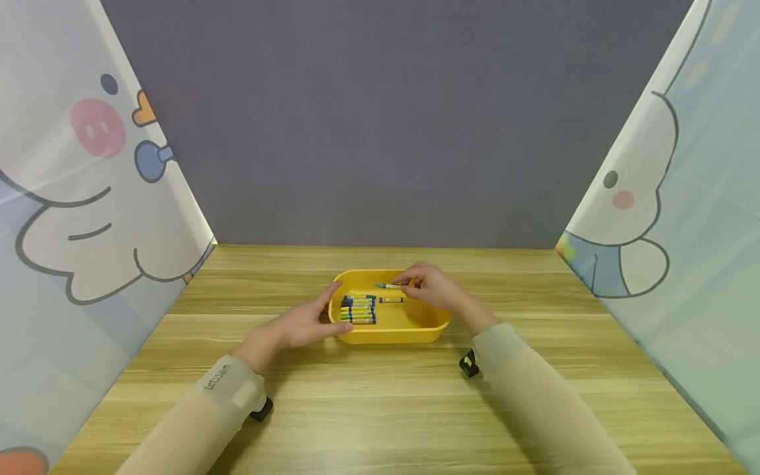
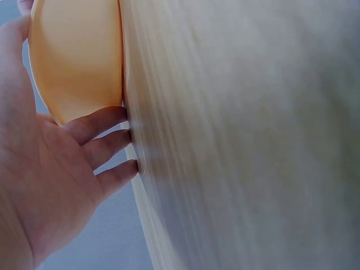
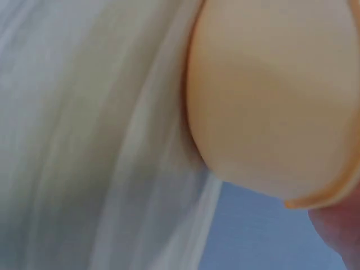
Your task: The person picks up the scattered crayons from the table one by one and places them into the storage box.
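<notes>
A shallow yellow plastic tray [image 1: 392, 336] stands on the wooden table. At its left end, my left hand [image 1: 304, 323] holds the rim between thumb and fingers. The left wrist view shows the lower fingers [image 2: 107, 149] along the tray's outer wall, tips down at the tabletop. Over the tray's back right part, my right hand [image 1: 432, 287] pinches a green crayon [image 1: 387, 285] with a blue and white wrapper. Below it, another crayon [image 1: 391, 300] lies alone on the tray floor. Several green, yellow and dark crayons [image 1: 359, 310] lie side by side at the tray's left.
Wood-grain tabletop [image 1: 368, 402] surrounds the tray. A dark grey panel [image 1: 380, 132] rises behind the table. Cartoon-printed cloths [image 1: 89, 198] close off both sides. A black wrist device [image 1: 469, 363] sits at the right cuff, with another at the left.
</notes>
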A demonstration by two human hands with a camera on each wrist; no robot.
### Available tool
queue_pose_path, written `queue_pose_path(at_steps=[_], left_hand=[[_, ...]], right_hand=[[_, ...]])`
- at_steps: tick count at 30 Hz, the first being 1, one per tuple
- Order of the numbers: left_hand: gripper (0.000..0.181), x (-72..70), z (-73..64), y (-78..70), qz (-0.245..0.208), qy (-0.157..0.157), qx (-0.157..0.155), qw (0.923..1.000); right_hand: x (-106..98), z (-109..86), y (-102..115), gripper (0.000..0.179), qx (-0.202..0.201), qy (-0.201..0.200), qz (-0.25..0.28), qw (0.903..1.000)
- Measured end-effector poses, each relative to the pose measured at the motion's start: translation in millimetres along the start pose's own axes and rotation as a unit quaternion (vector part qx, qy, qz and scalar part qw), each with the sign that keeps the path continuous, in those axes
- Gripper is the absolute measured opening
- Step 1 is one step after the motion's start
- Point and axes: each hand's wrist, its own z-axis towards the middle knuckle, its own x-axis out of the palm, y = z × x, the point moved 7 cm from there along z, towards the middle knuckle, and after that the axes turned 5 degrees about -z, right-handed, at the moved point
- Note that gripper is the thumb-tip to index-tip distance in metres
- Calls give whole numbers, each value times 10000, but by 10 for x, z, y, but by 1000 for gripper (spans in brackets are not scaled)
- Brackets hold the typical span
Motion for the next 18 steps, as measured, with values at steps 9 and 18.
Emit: queue_pose_path(at_steps=[9, 18], left_hand=[[114, 0, 14, -15, -52, 71, 45, 10000], [113, 9, 17, 17, -51, 71, 4, 10000]], right_hand=[[147, 19, -36, 25, 14, 83, -472, 9989], [213, 47, -58, 25, 37, 424, -1163, 9923]])
